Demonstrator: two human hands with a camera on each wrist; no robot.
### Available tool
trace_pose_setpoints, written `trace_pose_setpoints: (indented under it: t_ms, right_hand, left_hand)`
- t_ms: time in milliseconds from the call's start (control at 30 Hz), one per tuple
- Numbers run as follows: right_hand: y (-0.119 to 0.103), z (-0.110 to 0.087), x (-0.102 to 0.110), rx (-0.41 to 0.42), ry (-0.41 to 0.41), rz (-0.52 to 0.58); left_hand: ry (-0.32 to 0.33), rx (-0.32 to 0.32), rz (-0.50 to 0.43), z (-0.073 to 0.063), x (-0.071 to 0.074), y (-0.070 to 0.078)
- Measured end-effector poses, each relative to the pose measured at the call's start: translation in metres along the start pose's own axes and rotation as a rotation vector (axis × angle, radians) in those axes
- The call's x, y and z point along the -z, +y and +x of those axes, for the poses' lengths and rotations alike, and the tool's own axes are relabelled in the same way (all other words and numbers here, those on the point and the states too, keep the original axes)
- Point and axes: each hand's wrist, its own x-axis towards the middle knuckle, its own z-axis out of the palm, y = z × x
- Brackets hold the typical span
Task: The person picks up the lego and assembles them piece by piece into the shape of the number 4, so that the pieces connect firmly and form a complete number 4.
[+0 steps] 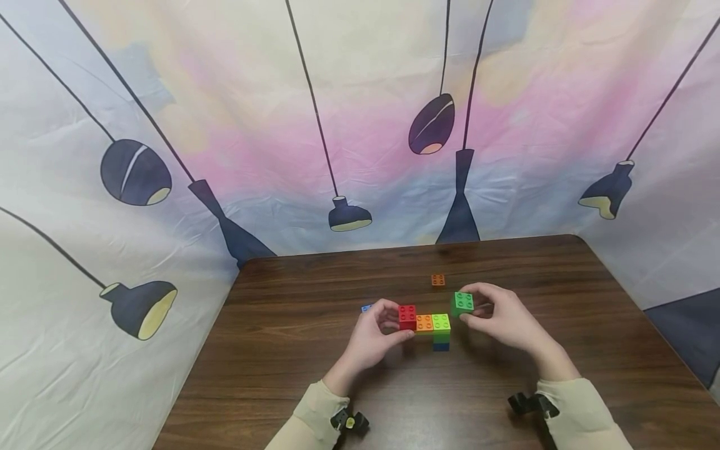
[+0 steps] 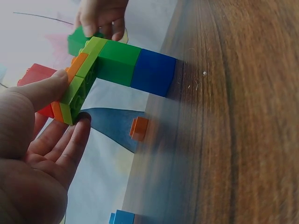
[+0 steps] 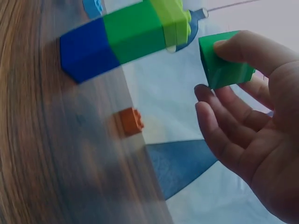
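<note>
A brick structure stands on the table: a dark blue brick [image 2: 155, 72] at the bottom, a green brick [image 2: 119, 63] above it, and a lime layer [image 1: 441, 321] on top. From this column an arm with an orange brick [image 1: 424, 322] reaches left to a red brick [image 1: 407, 317]. My left hand [image 1: 372, 340] grips that overhanging end, thumb on the near side and fingers on the far side. Just right of the column, my right hand [image 1: 503, 315] pinches a loose green brick [image 3: 226, 60] between thumb and fingers, studs up, raised above the table.
A small orange brick [image 1: 438, 280] lies farther back on the brown wooden table [image 1: 270, 387]. Behind my left hand is a light blue brick [image 1: 367, 308], partly hidden. A fabric backdrop [image 1: 382, 125] printed with lamps hangs at the table's back edge.
</note>
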Motion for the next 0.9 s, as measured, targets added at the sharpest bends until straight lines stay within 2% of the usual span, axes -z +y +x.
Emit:
trace_pose_setpoints:
  t_ms: [267, 500, 900]
  right_hand:
    - [-0.016, 0.001, -0.010, 0.068, -0.005, 0.021]
    - [-0.019, 0.001, -0.015, 0.119, -0.027, 0.008]
    - [-0.020, 0.002, -0.021, 0.153, -0.047, 0.001]
  left_hand:
    - [0.006, 0.010, -0.007, 0.000, 0.000, 0.000]
    - [0.004, 0.012, -0.008, -0.001, 0.000, 0.000]
    - [-0.005, 0.004, 0.012, 0.000, 0.001, 0.002]
